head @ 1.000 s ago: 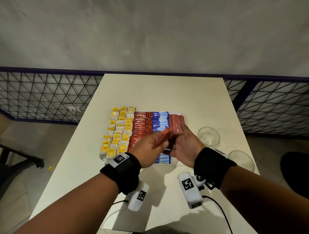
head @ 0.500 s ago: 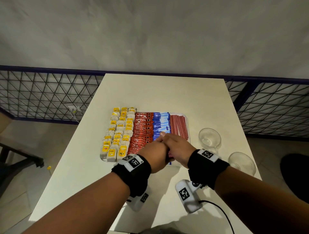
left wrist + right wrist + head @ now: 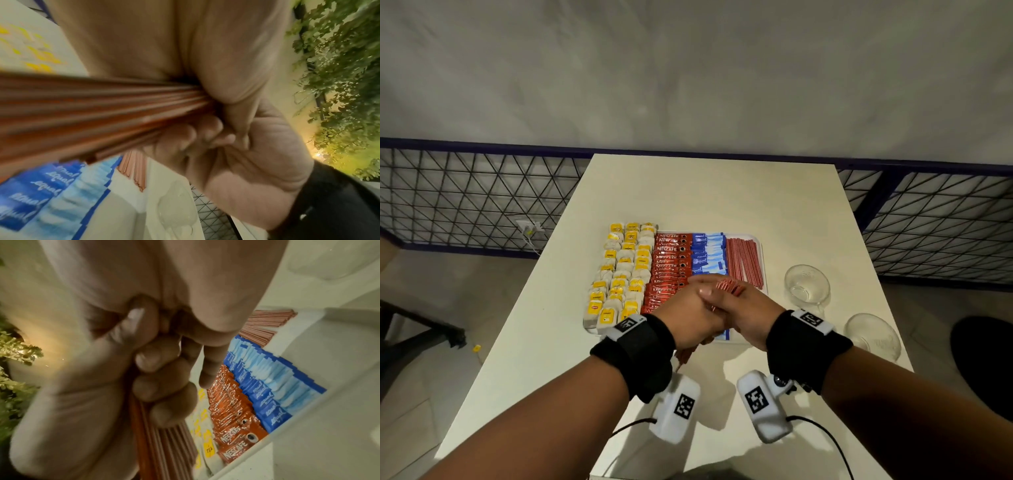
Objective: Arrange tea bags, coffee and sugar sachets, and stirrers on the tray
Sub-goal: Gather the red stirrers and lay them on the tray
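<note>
A white tray (image 3: pixel 764 270) on the table holds yellow-tagged tea bags (image 3: pixel 625 267), red coffee sachets (image 3: pixel 671 260), blue sugar sachets (image 3: pixel 705 253) and a row of red stirrers (image 3: pixel 744 260). Over the tray's near edge my left hand (image 3: pixel 695 308) and right hand (image 3: pixel 748 308) clasp each other around a loose bundle of red stirrers (image 3: pixel 727 285). Its tips stick out above the fingers and its lower ends below the left wrist. The left wrist view shows the bundle (image 3: pixel 102 113) running out of both fists. In the right wrist view curled fingers (image 3: pixel 160 356) wrap the bundle (image 3: pixel 164 451).
Two clear glass bowls (image 3: pixel 806 284) (image 3: pixel 873 337) stand right of the tray, near the table's right edge. A dark mesh railing (image 3: pixel 482 205) runs behind and beside the table. The far half of the table top (image 3: pixel 709 195) is bare.
A second ago the hands were slightly apart with the stirrers fanned between them. They have closed together round the bundle and dropped nearer the tray's front edge.
</note>
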`<state>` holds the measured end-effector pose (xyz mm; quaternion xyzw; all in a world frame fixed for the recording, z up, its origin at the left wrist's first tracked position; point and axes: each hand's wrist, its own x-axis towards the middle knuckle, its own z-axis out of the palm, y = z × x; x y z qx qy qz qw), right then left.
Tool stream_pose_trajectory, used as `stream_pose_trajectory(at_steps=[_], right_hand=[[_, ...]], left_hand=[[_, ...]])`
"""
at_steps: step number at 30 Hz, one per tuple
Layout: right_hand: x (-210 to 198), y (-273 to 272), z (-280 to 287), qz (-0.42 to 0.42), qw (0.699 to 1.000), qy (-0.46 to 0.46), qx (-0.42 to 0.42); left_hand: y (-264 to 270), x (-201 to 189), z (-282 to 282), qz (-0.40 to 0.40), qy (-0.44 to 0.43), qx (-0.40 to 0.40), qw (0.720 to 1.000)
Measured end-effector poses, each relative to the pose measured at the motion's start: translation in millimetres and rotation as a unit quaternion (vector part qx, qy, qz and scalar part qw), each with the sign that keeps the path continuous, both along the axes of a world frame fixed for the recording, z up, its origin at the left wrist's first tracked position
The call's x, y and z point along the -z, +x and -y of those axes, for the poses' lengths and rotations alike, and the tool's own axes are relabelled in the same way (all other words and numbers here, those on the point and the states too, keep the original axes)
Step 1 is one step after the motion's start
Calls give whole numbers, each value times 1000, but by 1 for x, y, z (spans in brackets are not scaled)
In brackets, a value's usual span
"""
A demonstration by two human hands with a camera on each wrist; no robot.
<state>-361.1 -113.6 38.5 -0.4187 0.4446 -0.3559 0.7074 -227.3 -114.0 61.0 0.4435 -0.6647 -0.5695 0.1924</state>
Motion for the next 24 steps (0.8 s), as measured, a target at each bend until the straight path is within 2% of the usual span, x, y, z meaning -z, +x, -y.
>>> stream_pose_trajectory(at_steps=[5, 8, 10, 12, 14, 19, 22, 24], right_hand=[[-4, -4, 0, -22, 1000, -18, 2], [-2, -2, 1, 7, 1000, -3, 10], [-1, -3, 0, 47, 997, 67, 5], [3, -5, -3, 64, 984, 164, -1], [3, -6, -8, 68, 974, 214, -15], [-8, -5, -8, 173, 963, 208, -4], [-10, -11, -6, 125, 976, 178, -28], [-9, -15, -3, 115, 983, 140, -5]], left_hand=[[5, 5, -7, -25, 114, 9, 993], [8, 3, -5, -34, 60, -20, 997], [10, -3, 2, -111, 23, -87, 990], [8, -15, 8, -176, -57, -154, 971], [4, -24, 11, -212, -112, -172, 955], [-4, -13, 3, -149, -151, -162, 964], [-4, -11, 0, -131, -144, -160, 968], [-2, -13, 1, -133, -102, -157, 973]])
